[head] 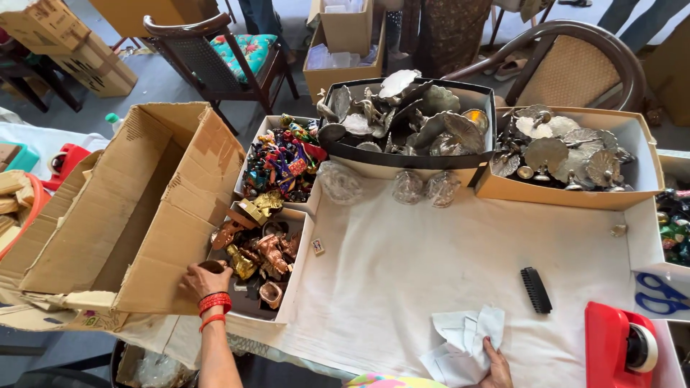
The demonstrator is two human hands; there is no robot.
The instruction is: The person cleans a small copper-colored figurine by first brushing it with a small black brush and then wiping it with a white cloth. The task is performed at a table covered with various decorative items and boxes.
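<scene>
Left hand (203, 279) reaching into tray (296, 287) of brass figurines (260, 253), fingers curled around one small piece. Right hand (496, 368) gripping white cloth (460, 345) on desk (417, 266).

a big brown cardboard carton (122, 208) lies open on its side at the table's left, and just right of it sit 2 white open boxes, the near one (295, 287) holding brass figures and the far one (248, 162) holding bright painted ones. behind the white cloth stand a black-walled tray box (402, 156) of silver pieces and, beside it on the right, a tan box with a white lining (568, 195) of similar pieces. on the floor beyond are a plain brown carton (345, 54) and stacked brown cartons (72, 50) at far left.
</scene>
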